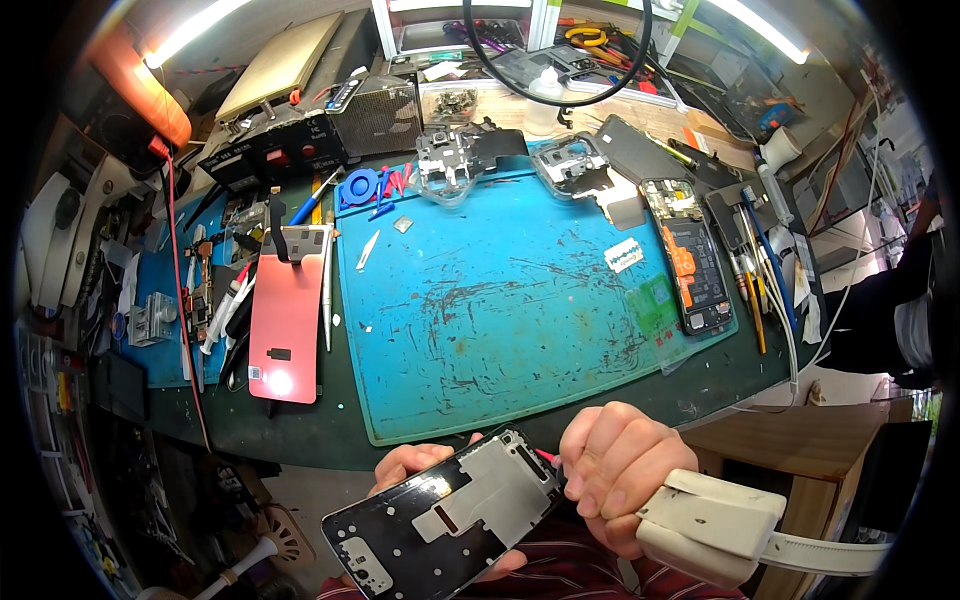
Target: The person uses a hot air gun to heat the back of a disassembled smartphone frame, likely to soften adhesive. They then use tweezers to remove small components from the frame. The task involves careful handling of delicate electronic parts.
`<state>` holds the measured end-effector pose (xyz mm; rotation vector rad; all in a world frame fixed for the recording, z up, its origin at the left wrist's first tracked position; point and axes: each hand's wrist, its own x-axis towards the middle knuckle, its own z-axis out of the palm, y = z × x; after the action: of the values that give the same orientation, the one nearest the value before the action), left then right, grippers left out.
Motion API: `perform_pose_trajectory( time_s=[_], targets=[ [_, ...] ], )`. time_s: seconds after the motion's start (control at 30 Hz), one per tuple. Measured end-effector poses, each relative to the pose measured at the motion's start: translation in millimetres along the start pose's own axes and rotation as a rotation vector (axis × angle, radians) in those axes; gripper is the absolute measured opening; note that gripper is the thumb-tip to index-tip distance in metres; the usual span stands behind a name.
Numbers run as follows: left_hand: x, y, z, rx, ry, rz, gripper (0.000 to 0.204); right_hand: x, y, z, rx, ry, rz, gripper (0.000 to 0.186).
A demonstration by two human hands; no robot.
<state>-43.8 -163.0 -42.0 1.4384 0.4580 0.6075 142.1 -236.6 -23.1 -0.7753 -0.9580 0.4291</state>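
Observation:
My left hand [405, 462] grips a black phone frame [440, 525] with a silver metal plate, tilted above my lap. Its fingers show at the frame's upper edge, and part of the hand is under it. My right hand [615, 465] is closed at the frame's right end. A small red tip [546, 456] pokes out from its fingers toward the frame; the rest of that tool is hidden in the fist. A beige plastic casing [710, 525] with a pale ribbed band sits against the heel of my right hand; whether the hand holds it, I cannot tell.
Ahead lies a scuffed blue work mat [480, 310]. An opened phone [688, 260] with orange parts lies at its right, near a razor blade [624, 255]. A pink phone screen [288, 320] lies left. Behind are phone parts [447, 165] and a clear bottle [545, 95].

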Motion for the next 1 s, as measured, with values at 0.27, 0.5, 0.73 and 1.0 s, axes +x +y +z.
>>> perform_pose_trajectory(
  time_s=[0.27, 0.5, 0.73, 1.0],
  targets=[
    [2.0, 8.2, -15.2, -0.021, -0.118, -0.069, 0.104, -2.0, -2.8, 0.6, 0.017, 0.003, 0.003, 0.021],
    [4.4, 3.7, -16.6, -0.059, -0.128, -0.069, 0.103, -4.0, -3.1, 0.5, 0.001, 0.023, -0.003, 0.021],
    [2.5, 4.6, -12.8, -0.086, -0.103, -0.077, 0.102, -3.7, -11.9, -0.2, 0.002, 0.027, 0.049, 0.021],
    [-0.5, 1.8, -4.5, -0.036, -0.063, -0.017, 0.108, -4.3, -15.8, 1.1, 0.001, 0.034, 0.068, 0.021]
  ],
)
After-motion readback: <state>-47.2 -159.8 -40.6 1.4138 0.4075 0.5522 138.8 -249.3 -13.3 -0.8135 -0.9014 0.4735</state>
